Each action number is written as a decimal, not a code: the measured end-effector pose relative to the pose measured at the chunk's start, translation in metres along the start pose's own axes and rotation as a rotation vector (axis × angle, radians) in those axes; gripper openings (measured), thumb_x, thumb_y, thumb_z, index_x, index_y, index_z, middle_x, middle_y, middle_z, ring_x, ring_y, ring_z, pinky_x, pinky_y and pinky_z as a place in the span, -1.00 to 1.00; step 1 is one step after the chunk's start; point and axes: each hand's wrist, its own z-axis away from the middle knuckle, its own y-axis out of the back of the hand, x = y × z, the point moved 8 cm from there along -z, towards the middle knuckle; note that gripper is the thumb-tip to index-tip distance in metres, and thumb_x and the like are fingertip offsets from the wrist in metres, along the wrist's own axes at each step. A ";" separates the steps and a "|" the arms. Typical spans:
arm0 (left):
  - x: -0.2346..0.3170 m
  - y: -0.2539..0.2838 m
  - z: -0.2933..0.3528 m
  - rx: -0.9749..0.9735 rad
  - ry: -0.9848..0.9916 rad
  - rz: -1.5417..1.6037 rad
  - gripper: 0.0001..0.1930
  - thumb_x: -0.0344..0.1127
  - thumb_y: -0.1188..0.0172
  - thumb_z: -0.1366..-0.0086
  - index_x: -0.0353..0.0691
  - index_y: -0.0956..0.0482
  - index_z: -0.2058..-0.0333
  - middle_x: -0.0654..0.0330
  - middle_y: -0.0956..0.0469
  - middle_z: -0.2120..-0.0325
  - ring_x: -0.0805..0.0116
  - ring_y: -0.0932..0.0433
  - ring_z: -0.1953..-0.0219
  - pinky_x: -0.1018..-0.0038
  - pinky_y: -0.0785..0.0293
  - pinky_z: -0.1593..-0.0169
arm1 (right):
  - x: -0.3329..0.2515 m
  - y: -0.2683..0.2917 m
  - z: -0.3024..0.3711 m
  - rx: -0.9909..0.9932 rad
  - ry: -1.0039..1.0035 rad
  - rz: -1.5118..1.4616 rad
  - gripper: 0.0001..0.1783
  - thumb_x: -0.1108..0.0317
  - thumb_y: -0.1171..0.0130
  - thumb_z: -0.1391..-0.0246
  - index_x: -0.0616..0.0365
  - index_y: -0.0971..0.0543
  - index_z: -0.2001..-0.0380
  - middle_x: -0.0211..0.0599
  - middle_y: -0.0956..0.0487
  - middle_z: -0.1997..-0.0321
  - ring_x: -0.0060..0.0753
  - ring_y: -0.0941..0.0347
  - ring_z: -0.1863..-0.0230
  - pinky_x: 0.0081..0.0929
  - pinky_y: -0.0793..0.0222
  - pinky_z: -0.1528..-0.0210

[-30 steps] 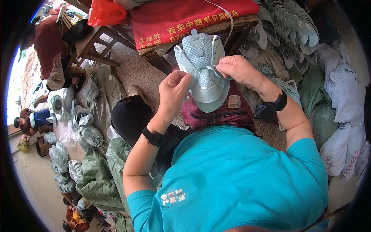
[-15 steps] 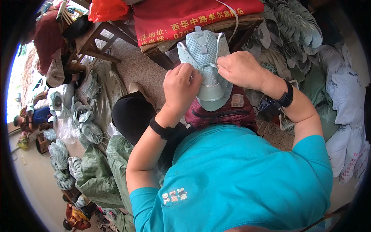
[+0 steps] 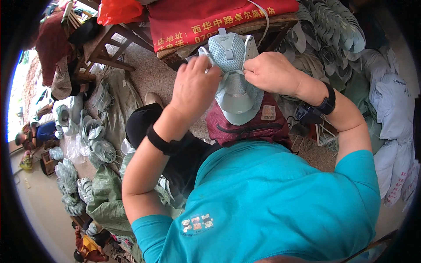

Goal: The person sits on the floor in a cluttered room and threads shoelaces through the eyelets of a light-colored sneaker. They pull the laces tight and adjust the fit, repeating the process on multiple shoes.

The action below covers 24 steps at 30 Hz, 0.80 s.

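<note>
A pale blue-green shoe upper [image 3: 230, 50] with a mesh tongue lies toe toward me, between my hands. A light shoelace [image 3: 234, 72] crosses it below the tongue. My right hand [image 3: 272, 74] pinches the lace at the upper's right eyelet edge. At the left edge my left hand [image 3: 196, 85] is closed, fingers curled and thumb bent in, slightly blurred; what it holds is hidden. Under the toe is a maroon quilted cloth item [image 3: 245, 131] with a zip, over my lap.
A wooden bench [image 3: 175, 56] with a red printed cloth [image 3: 188, 17] stands just ahead. Stacked shoe uppers [image 3: 331, 28] and white sacks [image 3: 397, 107] crowd the right. At left are a wooden stool [image 3: 103, 55], green sacks [image 3: 107, 201] and bundled uppers. Other people [image 3: 90, 247] sit farther left.
My left hand has moved left and slightly up, away from the middle of the upper. My right hand has shifted slightly up and left, still pinching the lace.
</note>
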 end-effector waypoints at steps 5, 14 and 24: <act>-0.008 0.003 -0.022 -0.115 -0.154 0.219 -0.64 -0.43 -0.40 0.09 -0.20 -0.50 0.26 0.13 -0.41 0.20 0.07 -0.47 0.12 0.21 -0.43 0.05 | -0.033 0.029 0.009 0.317 0.319 0.341 -0.67 0.33 -0.36 0.19 0.13 -0.48 0.34 -0.22 -0.47 0.24 -0.16 -0.48 0.15 -0.22 -0.25 0.02; -0.030 -0.019 -0.033 -0.385 -0.119 0.489 -0.77 -0.50 -0.38 0.09 -0.28 -0.51 0.42 0.13 -0.37 0.29 0.22 -0.44 0.19 0.40 -0.44 0.13 | -0.009 0.017 -0.030 -0.253 0.371 -0.031 -0.52 0.43 -0.44 0.28 0.18 -0.35 0.31 -0.24 -0.39 0.23 -0.05 -0.45 0.17 -0.19 -0.37 0.21; -0.037 -0.025 -0.014 -0.077 0.034 0.649 -0.86 -0.40 -0.31 -0.05 -0.31 -0.57 0.42 0.12 -0.42 0.39 0.19 -0.48 0.29 0.38 -0.44 0.22 | -0.009 0.014 -0.019 -0.034 0.447 -0.004 -0.64 0.41 -0.39 0.21 0.13 -0.38 0.40 -0.30 -0.36 0.28 -0.17 -0.39 0.16 -0.19 -0.25 0.04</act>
